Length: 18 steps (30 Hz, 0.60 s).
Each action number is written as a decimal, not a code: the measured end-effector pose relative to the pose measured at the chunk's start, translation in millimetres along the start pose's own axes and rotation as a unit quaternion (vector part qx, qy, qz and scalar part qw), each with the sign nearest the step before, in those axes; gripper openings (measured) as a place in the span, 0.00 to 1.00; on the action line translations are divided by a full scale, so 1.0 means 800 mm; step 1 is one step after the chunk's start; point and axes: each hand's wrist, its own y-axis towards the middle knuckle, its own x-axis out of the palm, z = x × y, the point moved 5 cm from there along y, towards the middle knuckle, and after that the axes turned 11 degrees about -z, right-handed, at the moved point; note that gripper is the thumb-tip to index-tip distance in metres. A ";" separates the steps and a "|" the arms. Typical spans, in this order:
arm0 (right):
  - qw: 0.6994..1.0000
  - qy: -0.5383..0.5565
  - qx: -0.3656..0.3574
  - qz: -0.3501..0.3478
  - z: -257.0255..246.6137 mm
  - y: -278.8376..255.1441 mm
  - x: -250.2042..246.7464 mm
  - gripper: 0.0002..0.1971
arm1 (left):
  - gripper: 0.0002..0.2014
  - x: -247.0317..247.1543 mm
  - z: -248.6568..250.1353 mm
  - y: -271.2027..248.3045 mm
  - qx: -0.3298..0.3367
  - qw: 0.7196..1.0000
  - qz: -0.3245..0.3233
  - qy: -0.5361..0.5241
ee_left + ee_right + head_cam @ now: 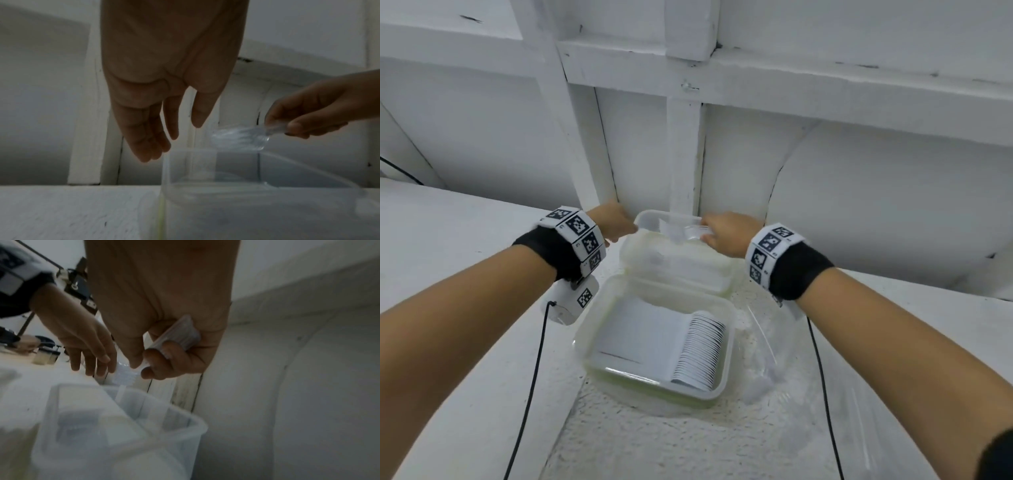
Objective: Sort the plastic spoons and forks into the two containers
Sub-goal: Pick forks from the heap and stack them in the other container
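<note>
Two translucent containers stand end to end on the white table. The near container [727,346] holds a neat stack of white plastic spoons [700,353]. Over the far container [722,274], my right hand [710,234] grips a stack of plastic forks [681,231] by the handles, tines pointing left. In the right wrist view the fork handles [179,334] sit between thumb and curled fingers [160,368]. My left hand [619,228] hangs with straight fingers [156,138] by the far container's left corner, holding nothing. The forks [238,138] hover just above the rim [226,185].
A clear plastic bag [767,363] lies crumpled to the right of the near container. White wooden framing and wall [685,154] rise directly behind the far container. Black cables [822,377] trail from both wrists across the table.
</note>
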 end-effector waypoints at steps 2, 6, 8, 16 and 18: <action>1.000 0.000 0.001 -0.010 0.000 0.027 0.012 0.19 | 0.14 0.004 -0.006 0.014 -0.016 1.000 -0.020 -0.013; 1.000 -0.007 0.002 -0.022 -0.005 0.067 0.033 0.18 | 0.13 0.012 -0.014 0.032 -0.036 0.996 -0.056 -0.057; 0.999 -0.002 0.003 -0.038 -0.006 0.080 0.044 0.18 | 0.13 0.012 -0.018 0.037 -0.040 0.995 -0.056 -0.066; 0.998 0.004 0.033 -0.050 -0.005 0.092 0.058 0.23 | 0.08 0.012 -0.029 0.045 -0.027 0.991 -0.055 -0.117; 0.998 0.030 0.023 -0.057 -0.010 0.088 0.056 0.20 | 0.07 0.013 -0.029 0.046 -0.024 0.990 -0.052 -0.125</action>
